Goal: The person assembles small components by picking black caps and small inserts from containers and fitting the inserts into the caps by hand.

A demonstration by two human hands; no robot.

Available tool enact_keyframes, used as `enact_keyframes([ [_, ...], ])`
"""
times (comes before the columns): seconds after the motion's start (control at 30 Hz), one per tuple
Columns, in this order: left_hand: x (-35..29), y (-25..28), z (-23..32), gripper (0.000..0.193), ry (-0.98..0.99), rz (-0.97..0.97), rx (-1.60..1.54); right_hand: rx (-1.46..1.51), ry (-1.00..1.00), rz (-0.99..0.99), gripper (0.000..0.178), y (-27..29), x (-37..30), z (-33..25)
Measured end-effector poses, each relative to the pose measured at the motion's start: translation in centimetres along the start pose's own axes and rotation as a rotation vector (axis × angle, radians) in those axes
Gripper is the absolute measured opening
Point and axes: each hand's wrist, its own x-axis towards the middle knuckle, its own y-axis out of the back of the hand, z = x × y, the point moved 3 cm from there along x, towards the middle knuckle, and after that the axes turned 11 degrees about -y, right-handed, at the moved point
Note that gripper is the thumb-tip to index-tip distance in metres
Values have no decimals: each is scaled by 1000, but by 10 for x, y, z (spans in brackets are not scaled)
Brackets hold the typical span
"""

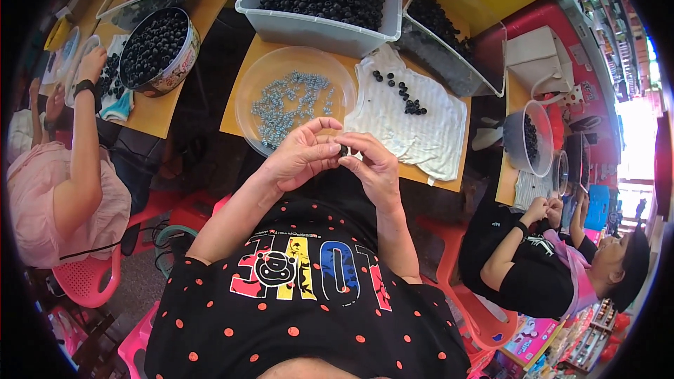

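Between my two hands, just above the table's near edge, is a small round black piece (343, 150). My right hand (370, 167) pinches it between thumb and fingers. My left hand (304, 156) is closed at its other side, fingertips pressed together; whether they grip the piece itself or something tiny is hidden. Just beyond my left hand sits a clear round tray (246, 84) with many small blue-grey metallic-looking parts (284, 109). A white cloth (421, 137) lies right of the tray, with several loose black pieces (404, 92) on it.
At the table's back stands a grey bin (316, 38) heaped with black pieces; another clear bin (456, 63) stands to its right. On the left, a person (63, 189) works beside a round tub (158, 52). To the right, another person (533, 253) sits near a clear bowl (526, 140).
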Motion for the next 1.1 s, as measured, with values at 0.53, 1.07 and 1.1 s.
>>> enact_keyframes([
  [0.53, 14, 6, -11, 36, 60, 49, 15, 226, -90, -75, 32, 36, 10, 37],
  [1.07, 140, -40, 113, 39, -623, -42, 1078, -640, -4, 582, 21, 163, 41, 75],
  [1.1, 128, -40, 97, 36, -542, -119, 1077, -639, -6, 582, 21, 155, 36, 66],
])
